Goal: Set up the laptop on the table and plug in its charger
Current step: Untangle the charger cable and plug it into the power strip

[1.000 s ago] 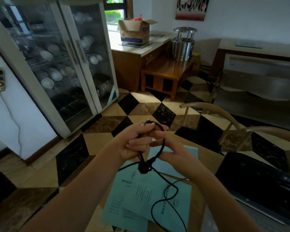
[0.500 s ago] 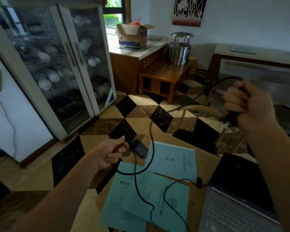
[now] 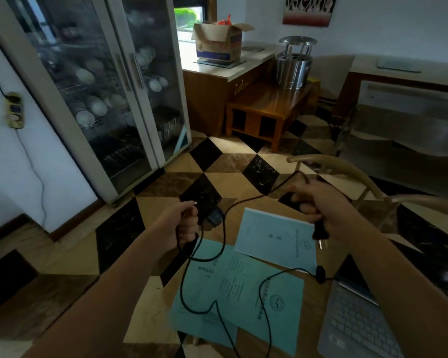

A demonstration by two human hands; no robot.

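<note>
The open laptop (image 3: 357, 329) sits at the bottom right of the wooden table (image 3: 318, 313), its silver keyboard showing. A black charger cable (image 3: 243, 202) stretches in the air between my two hands. My left hand (image 3: 184, 223) grips the cable beside its small black adapter block (image 3: 215, 217). My right hand (image 3: 318, 205) is closed around the plug end, and the black plug (image 3: 320, 233) with metal prongs sticks out below the fist. More cable loops down over the papers, and a ferrite bead (image 3: 320, 273) on it lies by the laptop's left edge.
Light blue paper sheets (image 3: 243, 288) lie on the table under the cable. A yellowed power strip (image 3: 14, 109) hangs on the white wall at far left. A glass-door cabinet (image 3: 109, 99) of dishes stands behind. A curved wooden chair back (image 3: 347, 171) is at the right.
My hands, joined over the bundled cable a second ago, have pulled apart and stretched it out. Since half a second ago my right hand has come down and leftward with the plug.
</note>
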